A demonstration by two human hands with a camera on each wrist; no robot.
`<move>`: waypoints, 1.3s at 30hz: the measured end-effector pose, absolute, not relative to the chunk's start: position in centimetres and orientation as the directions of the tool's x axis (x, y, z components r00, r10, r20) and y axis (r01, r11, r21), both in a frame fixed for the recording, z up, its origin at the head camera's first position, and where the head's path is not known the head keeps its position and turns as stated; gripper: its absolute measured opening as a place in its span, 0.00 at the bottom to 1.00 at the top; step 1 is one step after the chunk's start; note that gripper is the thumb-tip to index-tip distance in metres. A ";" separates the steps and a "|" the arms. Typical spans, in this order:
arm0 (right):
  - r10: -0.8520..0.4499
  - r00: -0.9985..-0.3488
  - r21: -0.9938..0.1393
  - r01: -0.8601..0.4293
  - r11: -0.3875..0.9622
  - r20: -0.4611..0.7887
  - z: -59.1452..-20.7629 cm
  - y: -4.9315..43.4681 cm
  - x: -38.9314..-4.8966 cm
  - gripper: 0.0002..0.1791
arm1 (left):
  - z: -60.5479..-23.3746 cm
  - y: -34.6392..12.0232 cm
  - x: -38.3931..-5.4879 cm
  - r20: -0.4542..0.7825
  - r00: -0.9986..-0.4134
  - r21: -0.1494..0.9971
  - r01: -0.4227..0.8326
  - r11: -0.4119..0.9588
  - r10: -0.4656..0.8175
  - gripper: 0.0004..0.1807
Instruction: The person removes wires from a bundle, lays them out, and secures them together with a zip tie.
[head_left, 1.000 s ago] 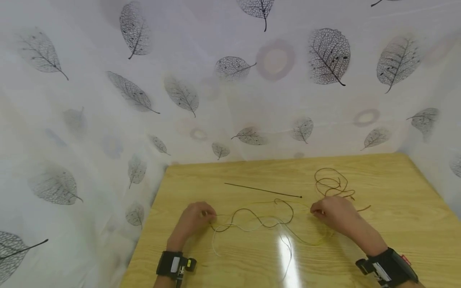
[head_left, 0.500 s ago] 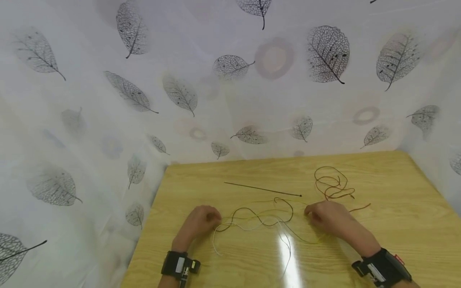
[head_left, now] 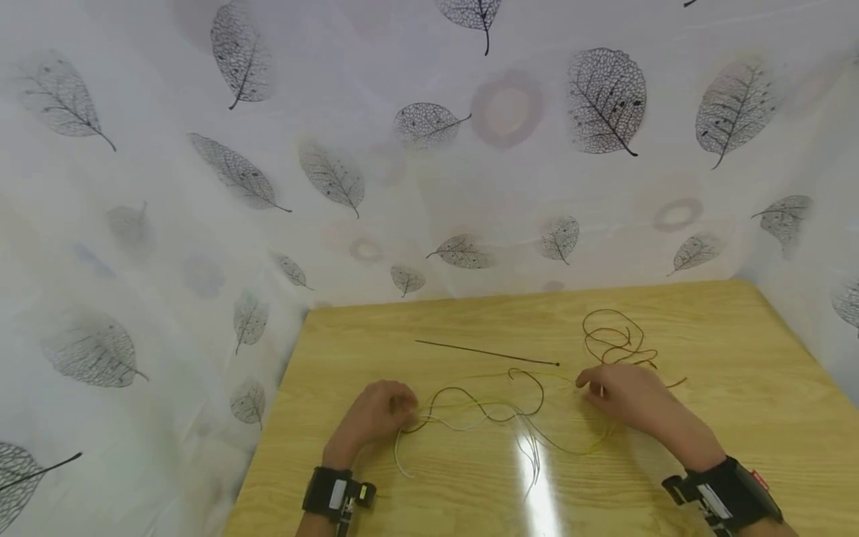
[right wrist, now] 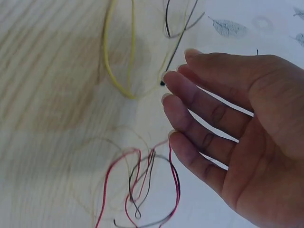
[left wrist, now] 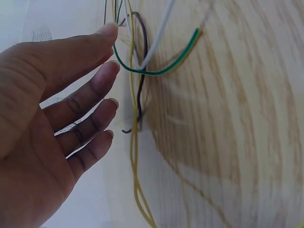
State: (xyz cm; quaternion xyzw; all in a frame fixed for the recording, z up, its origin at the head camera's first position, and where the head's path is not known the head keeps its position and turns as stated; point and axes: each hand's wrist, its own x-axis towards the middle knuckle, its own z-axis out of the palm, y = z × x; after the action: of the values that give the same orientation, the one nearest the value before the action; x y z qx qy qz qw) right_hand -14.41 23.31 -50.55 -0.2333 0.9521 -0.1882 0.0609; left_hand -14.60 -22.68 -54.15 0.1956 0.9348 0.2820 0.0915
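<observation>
Several thin cords lie on the wooden table. In the left wrist view a green cord [left wrist: 164, 73] passes right at the thumb tip of my left hand [head_left: 382, 410], its other fingers loosely bent; I cannot tell if the thumb and index finger pinch it. A white cord [left wrist: 158, 38], dark cord [left wrist: 144, 38] and yellow cord [left wrist: 133, 161] run beside these fingertips. My right hand [head_left: 624, 391] has loosely bent fingers, its tips close to the bend of a yellow cord [right wrist: 108, 52]. Red cord [right wrist: 108, 175] lies looped below those fingers.
A straight dark cord [head_left: 486, 352] with a knotted end lies at the back of the table [head_left: 376, 324]. A reddish-brown coil [head_left: 614, 335] sits behind the right hand. A leaf-patterned curtain [head_left: 376, 246] stands along the back and left. Straps with cameras circle both wrists.
The left hand has moved right, nearer the crossing cords. The right hand shifted left, then back right. The thin strands at the middle front have drawn closer together.
</observation>
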 end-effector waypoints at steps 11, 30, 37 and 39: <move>-0.262 -0.964 -0.352 -0.262 0.899 0.047 -50.0 26.4 -17.1 0.08 | -52.1 -21.5 -15.1 0.020 -0.908 0.538 0.363 0.761 0.419 0.06; -0.298 -0.888 -0.176 -0.375 0.910 0.349 -49.0 24.3 -18.1 0.03 | -47.8 -13.4 -18.6 0.119 -0.789 0.469 0.580 0.666 0.603 0.08; -0.380 -0.801 -0.120 -0.481 0.868 0.463 -45.4 21.7 -17.7 0.04 | -47.0 -8.7 -20.3 0.225 -0.667 0.368 0.733 0.572 0.710 0.17; -0.405 -0.766 -0.089 -0.510 0.855 0.498 -44.9 21.1 -17.7 0.05 | -46.9 -7.3 -20.7 0.227 -0.651 0.324 0.752 0.574 0.724 0.21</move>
State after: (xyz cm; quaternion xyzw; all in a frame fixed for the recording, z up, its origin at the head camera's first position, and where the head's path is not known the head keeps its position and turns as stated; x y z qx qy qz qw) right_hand -17.69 21.11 -44.94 -0.2453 0.9333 -0.1103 -0.2380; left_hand -20.67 -7.27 -46.88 0.4162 0.8866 0.1989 -0.0348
